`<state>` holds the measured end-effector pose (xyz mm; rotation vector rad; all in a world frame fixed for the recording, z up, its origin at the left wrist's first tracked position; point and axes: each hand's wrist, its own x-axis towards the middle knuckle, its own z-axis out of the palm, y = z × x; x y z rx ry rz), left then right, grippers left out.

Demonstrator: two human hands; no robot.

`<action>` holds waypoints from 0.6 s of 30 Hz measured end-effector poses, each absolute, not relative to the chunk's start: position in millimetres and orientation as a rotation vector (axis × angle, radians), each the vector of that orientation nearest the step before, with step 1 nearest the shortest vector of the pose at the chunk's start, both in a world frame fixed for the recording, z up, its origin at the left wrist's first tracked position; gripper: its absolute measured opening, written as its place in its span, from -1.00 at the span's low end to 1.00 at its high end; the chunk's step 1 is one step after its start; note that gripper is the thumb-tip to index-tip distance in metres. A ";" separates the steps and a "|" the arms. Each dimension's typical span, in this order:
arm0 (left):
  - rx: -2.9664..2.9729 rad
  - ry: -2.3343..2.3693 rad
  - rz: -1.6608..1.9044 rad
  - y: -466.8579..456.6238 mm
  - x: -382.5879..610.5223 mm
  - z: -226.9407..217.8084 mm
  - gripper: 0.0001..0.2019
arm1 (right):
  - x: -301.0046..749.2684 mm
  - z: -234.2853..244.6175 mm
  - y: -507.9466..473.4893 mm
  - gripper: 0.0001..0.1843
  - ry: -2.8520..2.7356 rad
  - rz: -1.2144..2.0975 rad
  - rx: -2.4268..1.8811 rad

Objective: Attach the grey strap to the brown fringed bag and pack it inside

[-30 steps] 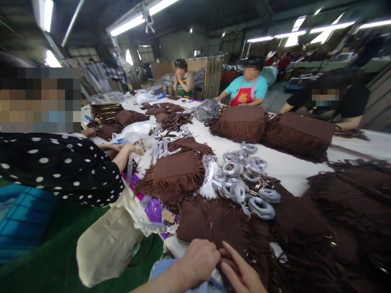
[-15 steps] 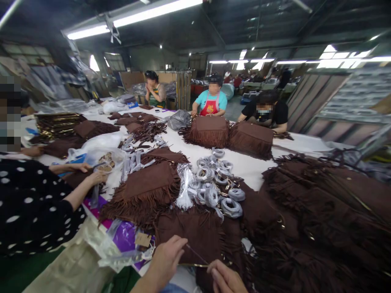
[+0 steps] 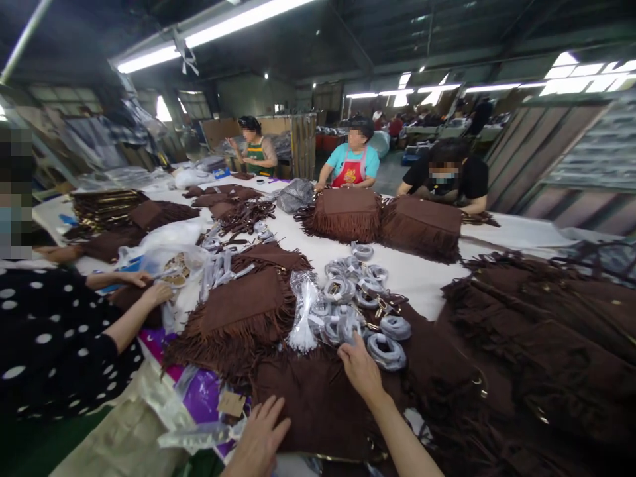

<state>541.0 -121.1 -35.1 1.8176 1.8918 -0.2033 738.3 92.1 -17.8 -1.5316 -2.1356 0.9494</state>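
Observation:
My left hand [image 3: 263,430] lies with spread fingers on the left part of a brown fringed bag [image 3: 318,404], close to its near edge. A gold-coloured zip or trim runs along that edge. My right hand [image 3: 360,368] reaches across the bag to a pile of coiled straps [image 3: 342,291] wrapped in greyish plastic. Its thumb and index finger are apart at the near side of the pile, by one wrapped coil [image 3: 387,351]; whether the fingertips touch it I cannot tell. Gold clasps show among the coils. A clear bag of white tag fasteners [image 3: 302,318] lies left of the pile.
Another fringed bag [image 3: 243,295] lies to the left, with a cardboard tag [image 3: 231,403] near my left hand. A heap of brown bags [image 3: 536,344] fills the right side. A co-worker in a dotted top [image 3: 54,324] works at left; several people sit across the table.
My right hand has left the bag's near edge and moved forward to the wrapped coils. The left hand has dropped lower and flattened onto the bag. The thin strand between them is gone from view.

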 end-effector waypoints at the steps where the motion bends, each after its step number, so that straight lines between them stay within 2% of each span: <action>1: 1.821 1.908 -0.242 -124.1 537.2 -40.7 -0.07 | 733.9 -22.5 96.7 -0.77 -2.134 0.956 -1.543; 4: 1.869 1.905 -0.281 -129.2 525.4 -52.8 -0.08 | 731.3 -33.7 105.1 -0.79 -2.079 1.005 -1.531; 8: 1.922 1.877 -0.203 -125.6 517.2 -50.9 -0.32 | 752.8 -33.2 113.0 -0.81 -1.895 1.171 -1.392; 13: 1.721 1.907 -0.189 -100.6 538.5 -1.3 -0.55 | 801.4 0.9 107.8 -0.51 -1.481 1.485 -1.159; 16: 1.564 1.722 0.172 -76.8 568.8 33.2 -0.61 | 817.9 25.5 80.8 -0.51 -1.244 1.620 -1.062; 18: 1.414 1.546 0.542 -61.6 592.2 46.3 -0.53 | 819.6 35.9 55.6 -0.54 -1.127 1.690 -1.007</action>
